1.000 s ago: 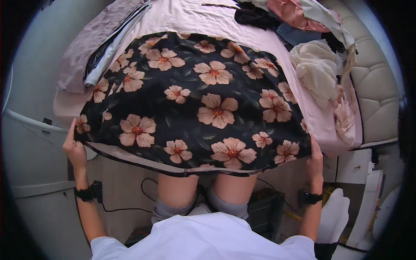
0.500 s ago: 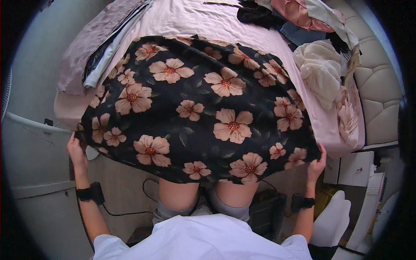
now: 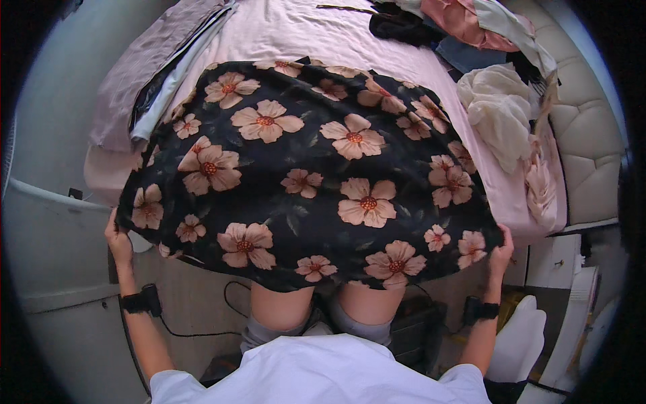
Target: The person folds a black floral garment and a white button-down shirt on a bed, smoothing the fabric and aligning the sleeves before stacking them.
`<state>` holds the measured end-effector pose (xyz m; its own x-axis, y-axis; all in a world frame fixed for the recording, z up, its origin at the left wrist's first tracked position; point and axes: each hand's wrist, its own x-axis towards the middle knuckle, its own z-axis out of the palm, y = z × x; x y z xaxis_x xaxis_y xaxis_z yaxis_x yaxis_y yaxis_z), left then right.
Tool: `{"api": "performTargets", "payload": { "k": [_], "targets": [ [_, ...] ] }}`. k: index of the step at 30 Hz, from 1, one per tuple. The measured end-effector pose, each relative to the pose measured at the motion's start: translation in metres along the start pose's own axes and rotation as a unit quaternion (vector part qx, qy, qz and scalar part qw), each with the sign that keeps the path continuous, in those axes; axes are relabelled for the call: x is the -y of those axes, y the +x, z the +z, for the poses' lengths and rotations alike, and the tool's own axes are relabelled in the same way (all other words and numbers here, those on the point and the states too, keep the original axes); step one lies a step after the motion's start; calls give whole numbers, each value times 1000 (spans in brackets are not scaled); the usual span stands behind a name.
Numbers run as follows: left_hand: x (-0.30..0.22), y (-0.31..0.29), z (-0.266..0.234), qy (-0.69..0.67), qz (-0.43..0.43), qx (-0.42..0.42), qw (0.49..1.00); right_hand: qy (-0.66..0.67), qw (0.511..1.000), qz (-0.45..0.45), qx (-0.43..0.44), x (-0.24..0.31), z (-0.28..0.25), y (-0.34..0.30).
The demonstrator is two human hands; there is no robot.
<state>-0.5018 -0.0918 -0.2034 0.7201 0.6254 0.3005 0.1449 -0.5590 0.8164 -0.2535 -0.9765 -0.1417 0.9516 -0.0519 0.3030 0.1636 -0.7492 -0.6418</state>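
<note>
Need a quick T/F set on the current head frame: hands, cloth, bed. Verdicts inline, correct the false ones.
1. The left hand and right hand hold opposite sides of the floral cloth. True.
2. The floral cloth is white with blue flowers. False: it is black with pale pink flowers.
3. A crumpled cream cloth lies on the right part of the bed. True.
4. The floral cloth lies wholly on the bed. False: its near part reaches past the bed's edge toward the person's legs.
5. The person wears a white shirt. True.
</note>
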Motion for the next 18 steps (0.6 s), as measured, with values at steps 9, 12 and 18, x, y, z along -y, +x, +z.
{"api": "performTargets", "payload": {
  "k": [9,12,18],
  "targets": [
    [-204,51,38,28,33,161,986,8,989,46,139,120,-33,75],
    [-248,109,119,39,53,214,975,57,976,-7,211,164,22,138],
    [-182,233,235,39,-20,153,987,119,950,168,237,146,142,264]
  ]
}}
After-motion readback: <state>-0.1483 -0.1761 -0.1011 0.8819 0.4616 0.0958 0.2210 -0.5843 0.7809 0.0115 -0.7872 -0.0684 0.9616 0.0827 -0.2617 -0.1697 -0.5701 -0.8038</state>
